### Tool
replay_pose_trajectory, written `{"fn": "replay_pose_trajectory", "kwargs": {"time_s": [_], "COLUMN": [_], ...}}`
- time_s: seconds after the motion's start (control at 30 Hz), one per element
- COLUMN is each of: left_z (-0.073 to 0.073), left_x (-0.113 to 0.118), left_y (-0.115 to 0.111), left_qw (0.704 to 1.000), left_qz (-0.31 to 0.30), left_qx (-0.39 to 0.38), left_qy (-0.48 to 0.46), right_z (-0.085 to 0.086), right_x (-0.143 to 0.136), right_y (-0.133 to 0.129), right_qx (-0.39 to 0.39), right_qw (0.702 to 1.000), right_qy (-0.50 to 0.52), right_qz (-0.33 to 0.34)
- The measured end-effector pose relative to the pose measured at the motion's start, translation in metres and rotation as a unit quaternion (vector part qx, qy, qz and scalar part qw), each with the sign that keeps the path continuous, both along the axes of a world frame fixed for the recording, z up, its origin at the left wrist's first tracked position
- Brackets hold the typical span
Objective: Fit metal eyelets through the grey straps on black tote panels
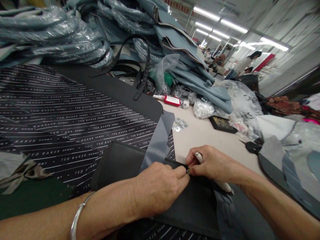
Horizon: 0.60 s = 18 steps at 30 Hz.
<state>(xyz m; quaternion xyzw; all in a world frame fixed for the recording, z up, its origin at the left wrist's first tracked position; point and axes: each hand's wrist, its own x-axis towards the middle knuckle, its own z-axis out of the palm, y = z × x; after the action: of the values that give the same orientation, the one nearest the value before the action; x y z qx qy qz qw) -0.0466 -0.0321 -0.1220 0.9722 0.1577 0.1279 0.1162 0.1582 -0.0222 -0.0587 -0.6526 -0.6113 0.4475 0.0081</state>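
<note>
My left hand (163,186), a silver bangle on its wrist, is closed on the top edge of a black bag panel (190,208) in front of me. My right hand (208,163) meets it there, thumb and fingers pinching at a tiny shiny metal piece (188,171) on that edge. A white pen-like tool (199,157) is tucked through the right hand, its other end showing below the palm. Shiny grey strips (157,141) lie across the panel. Underneath spreads black lining fabric (82,126) with white printed lettering.
Small silver discs (180,124) lie beyond my hands. Further back are a red bottle (172,100) with a white nozzle and a black tray (222,124) of gold-coloured bits. Blue-grey pieces in plastic (62,36) pile up behind. A person (246,63) is in the distance.
</note>
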Motion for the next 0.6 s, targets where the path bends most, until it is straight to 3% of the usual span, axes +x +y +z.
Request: {"fn": "replay_pose_trajectory", "kwargs": {"time_s": [0.2, 0.33, 0.43, 0.5, 0.6], "left_z": [-0.002, -0.001, 0.0, 0.0, 0.002], "left_x": [-0.001, 0.0, 0.001, 0.001, 0.001], "left_y": [0.0, -0.001, -0.001, 0.0, 0.001], "left_qw": [1.0, 1.0, 1.0, 1.0, 1.0], "left_qz": [-0.004, 0.007, 0.009, 0.006, 0.004], "left_qx": [0.007, 0.006, 0.006, 0.007, 0.002], "left_qy": [-0.001, -0.01, -0.012, -0.01, -0.002], "right_z": [-0.004, 0.005, 0.023, 0.033, 0.037], "right_x": [-0.01, -0.007, 0.001, 0.004, 0.002], "right_y": [0.001, -0.004, -0.014, -0.024, -0.037], "right_qx": [0.035, 0.017, 0.042, 0.136, 0.274], "right_qw": [0.996, 0.998, 0.993, 0.951, 0.827], "right_qy": [-0.084, -0.065, 0.048, 0.173, 0.346], "right_qz": [0.004, 0.019, -0.1, -0.216, -0.347]}}
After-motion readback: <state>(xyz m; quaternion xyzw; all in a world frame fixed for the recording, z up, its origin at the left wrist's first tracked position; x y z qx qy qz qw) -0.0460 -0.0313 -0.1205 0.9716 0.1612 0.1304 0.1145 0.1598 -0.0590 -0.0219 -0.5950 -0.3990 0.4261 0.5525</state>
